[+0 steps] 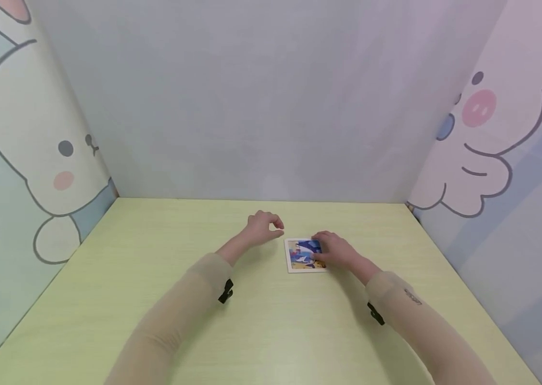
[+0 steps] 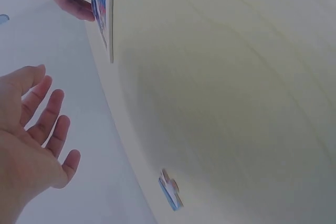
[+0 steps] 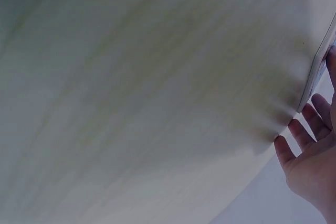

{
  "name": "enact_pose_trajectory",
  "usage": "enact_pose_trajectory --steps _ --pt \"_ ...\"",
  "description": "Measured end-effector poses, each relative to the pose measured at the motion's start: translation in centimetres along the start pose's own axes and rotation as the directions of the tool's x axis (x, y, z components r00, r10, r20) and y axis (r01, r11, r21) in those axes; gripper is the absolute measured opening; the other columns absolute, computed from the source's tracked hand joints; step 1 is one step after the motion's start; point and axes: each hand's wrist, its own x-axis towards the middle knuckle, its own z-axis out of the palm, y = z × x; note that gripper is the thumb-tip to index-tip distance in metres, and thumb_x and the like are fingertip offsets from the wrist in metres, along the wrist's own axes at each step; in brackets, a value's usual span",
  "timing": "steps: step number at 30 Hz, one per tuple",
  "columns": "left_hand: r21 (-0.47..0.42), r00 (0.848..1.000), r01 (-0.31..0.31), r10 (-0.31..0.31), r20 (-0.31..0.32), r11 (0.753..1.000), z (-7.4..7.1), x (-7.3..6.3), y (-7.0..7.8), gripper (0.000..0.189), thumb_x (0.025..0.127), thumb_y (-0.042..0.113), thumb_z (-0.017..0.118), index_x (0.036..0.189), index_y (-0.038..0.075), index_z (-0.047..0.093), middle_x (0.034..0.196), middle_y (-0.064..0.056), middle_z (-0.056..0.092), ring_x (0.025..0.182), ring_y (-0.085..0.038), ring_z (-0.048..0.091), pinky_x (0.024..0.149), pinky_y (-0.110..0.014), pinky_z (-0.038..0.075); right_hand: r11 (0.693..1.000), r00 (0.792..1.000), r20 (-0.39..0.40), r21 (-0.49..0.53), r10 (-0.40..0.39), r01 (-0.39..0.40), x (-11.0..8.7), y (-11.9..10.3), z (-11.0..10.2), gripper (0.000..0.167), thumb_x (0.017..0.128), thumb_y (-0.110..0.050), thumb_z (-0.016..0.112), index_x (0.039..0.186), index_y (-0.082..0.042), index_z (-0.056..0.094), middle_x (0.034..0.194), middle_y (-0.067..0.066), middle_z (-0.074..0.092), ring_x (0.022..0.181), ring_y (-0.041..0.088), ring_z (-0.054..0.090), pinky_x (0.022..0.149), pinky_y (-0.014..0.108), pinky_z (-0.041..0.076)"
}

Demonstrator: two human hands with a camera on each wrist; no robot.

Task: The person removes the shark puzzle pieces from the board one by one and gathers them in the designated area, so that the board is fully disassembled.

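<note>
Puzzle board (image 1: 303, 255) lies mid-table under the right hand's (image 1: 333, 250) relaxed fingers; left hand (image 1: 262, 227) hovers loosely curled, holding nothing, beside its left edge

Square picture puzzle board (image 1: 303, 255), white-bordered, blue and yellow artwork, lying flat near the table's (image 1: 155, 321) centre, toward its far edge

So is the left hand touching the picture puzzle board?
No, the left hand hovers beside the puzzle board, apart from it; only the right hand rests on it.

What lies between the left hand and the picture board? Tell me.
Only bare table: in the head view a narrow strip of it separates the left hand from the picture board, which the right hand touches.
</note>
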Motion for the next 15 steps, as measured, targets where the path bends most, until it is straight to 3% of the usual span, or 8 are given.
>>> enact_pose_trajectory --steps 9,15 --pt "0.007 1.000 0.002 -0.002 0.016 1.000 1.7 1.2 1.1 0.022 0.087 0.026 0.068 0.106 0.016 0.070 0.113 0.000 0.066 0.116 -0.030 0.045 0.095 -0.055 0.030 1.000 1.000 -0.018 0.014 0.016 -0.015 -0.2 0.0 0.1 0.061 0.083 -0.042 0.070 0.129 -0.006 0.055 0.134 0.017 0.051 0.124 0.035 0.046 0.102 0.051 0.036" --pt "0.035 0.998 0.029 -0.031 0.062 0.999 2.8 1.8 1.5 0.028 0.086 0.028 0.069 0.112 0.018 0.069 0.123 -0.004 0.060 0.122 -0.033 0.039 0.097 -0.053 0.029 1.000 1.000 -0.025 0.023 0.017 -0.016 -0.4 -0.2 0.1 0.061 0.083 -0.043 0.069 0.130 -0.006 0.054 0.134 0.017 0.051 0.124 0.036 0.046 0.101 0.052 0.036"
